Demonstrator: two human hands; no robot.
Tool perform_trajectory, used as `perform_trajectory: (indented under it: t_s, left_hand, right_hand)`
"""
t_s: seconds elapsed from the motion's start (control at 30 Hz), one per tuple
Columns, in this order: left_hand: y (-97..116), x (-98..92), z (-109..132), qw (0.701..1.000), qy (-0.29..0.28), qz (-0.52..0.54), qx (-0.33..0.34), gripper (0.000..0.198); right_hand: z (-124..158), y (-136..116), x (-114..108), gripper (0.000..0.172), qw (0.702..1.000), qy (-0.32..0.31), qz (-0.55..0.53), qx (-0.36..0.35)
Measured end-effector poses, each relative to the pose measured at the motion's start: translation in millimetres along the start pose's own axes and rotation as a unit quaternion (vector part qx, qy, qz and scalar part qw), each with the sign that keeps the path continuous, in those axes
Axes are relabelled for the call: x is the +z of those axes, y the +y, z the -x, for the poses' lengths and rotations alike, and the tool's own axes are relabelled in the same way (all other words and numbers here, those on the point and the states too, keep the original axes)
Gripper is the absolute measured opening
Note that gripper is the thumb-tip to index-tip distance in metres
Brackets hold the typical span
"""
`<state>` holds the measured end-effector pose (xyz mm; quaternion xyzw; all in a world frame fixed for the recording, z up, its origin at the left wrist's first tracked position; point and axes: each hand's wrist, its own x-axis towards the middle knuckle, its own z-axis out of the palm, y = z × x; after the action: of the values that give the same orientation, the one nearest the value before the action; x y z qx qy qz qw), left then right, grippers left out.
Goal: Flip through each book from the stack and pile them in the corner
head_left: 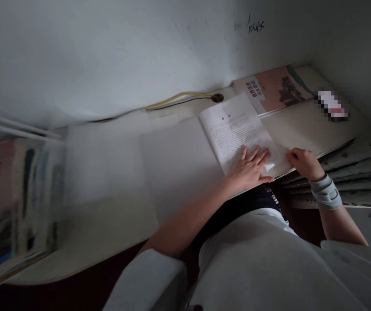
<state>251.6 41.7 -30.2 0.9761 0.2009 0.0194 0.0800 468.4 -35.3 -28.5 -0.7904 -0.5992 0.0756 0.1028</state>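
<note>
An open booklet of printed text [234, 129] lies on a pale desk [179, 164] near its front edge. My left hand [249, 166] rests flat on the lower part of the page, fingers stretched out. My right hand [305, 163], with a grey band on the wrist, is curled at the page's lower right corner, by the desk edge. Whether it pinches the page is not clear.
A pink-covered book [274, 88] lies at the back right against the wall. A yellow cable [179, 97] runs into a hole in the desk. Blurred books [13, 203] stand at the left. Patterned fabric [360, 172] lies at the right.
</note>
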Motion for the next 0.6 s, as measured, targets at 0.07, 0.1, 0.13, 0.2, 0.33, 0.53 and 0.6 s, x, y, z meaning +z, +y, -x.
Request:
perform_trajectory:
  t_s: [0.07, 0.1, 0.13, 0.2, 0.33, 0.53, 0.6]
  left_hand:
    - [-2.3, -5.9, 9.3, 1.000, 0.010, 0.016, -0.015, 0.072]
    - [-5.7, -9.8, 18.7, 0.999, 0.025, 0.025, -0.027, 0.066]
    - [-10.2, -13.6, 31.1, 0.997, 0.049, 0.035, -0.047, 0.060]
    - [-20.8, -18.6, 61.6, 0.982, 0.130, 0.047, -0.126, 0.053]
    - [-34.6, -14.8, 118.0, 0.930, 0.200, 0.052, -0.305, 0.055]
    - [-40.7, -0.3, 162.1, 0.892, 0.123, 0.019, -0.434, 0.060]
    - [-48.6, 6.0, 178.6, 0.872, 0.137, 0.024, -0.469, 0.061]
  right_hand:
    - [6.3, -8.6, -3.4, 0.024, 0.998, 0.061, 0.023, 0.020]
    - [10.8, -15.0, -4.9, 0.029, 0.995, 0.096, 0.030, 0.020]
    - [15.8, -23.0, -5.6, 0.033, 0.992, 0.126, 0.031, 0.004]
    - [25.6, -44.0, -3.6, 0.035, 0.985, 0.147, 0.019, -0.093]
    - [32.2, -98.0, 15.7, 0.041, 0.919, 0.086, 0.018, -0.384]
    - [11.6, -130.7, 44.8, 0.051, 0.867, 0.007, 0.055, -0.494]
    - [8.4, -122.1, 47.8, 0.051, 0.873, 0.000, 0.058, -0.485]
